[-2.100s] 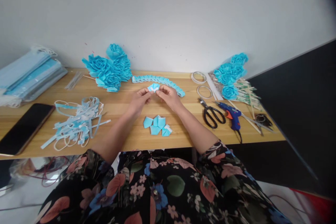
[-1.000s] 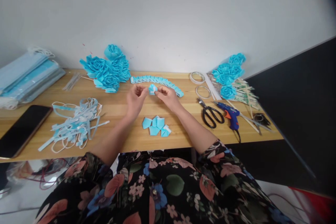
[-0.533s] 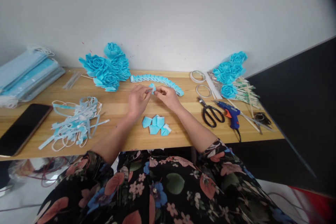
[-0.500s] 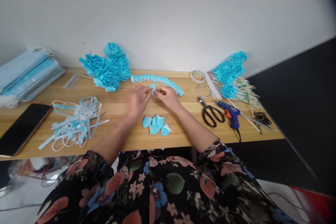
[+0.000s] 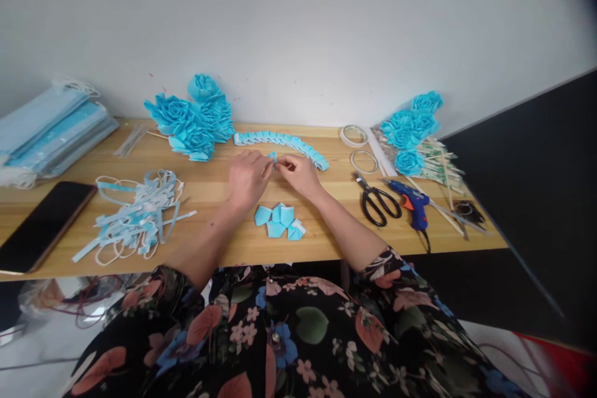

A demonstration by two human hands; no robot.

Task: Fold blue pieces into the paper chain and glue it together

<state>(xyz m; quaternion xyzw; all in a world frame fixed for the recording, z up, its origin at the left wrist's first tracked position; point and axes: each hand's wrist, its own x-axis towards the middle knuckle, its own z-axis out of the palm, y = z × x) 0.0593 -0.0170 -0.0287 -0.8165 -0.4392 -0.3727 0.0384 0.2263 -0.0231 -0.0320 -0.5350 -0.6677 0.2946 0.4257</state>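
Head view: one small folded blue piece (image 5: 272, 155), pinched by the fingertips of both the left hand (image 5: 249, 179) and the right hand (image 5: 298, 175), on the near side of a curved pleated blue strip (image 5: 284, 140). Nearer the person, a cluster of folded blue pieces (image 5: 278, 222) on the wooden table (image 5: 252, 249). Right: black-handled scissors (image 5: 379, 202), blue glue gun (image 5: 417, 205). Left: tangled cut strips (image 5: 140, 217), smartphone (image 5: 46, 226).

In my head view, the left hand (image 5: 249, 178) and the right hand (image 5: 299, 175) pinch a small blue folded piece (image 5: 273, 155) over the tabletop (image 5: 247, 249). Nearer the camera I see more folded pieces (image 5: 276, 227); beyond, a curved pleated strip (image 5: 282, 138). To the right I have black-handled scissors (image 5: 369, 190) beside a glue gun (image 5: 418, 204).
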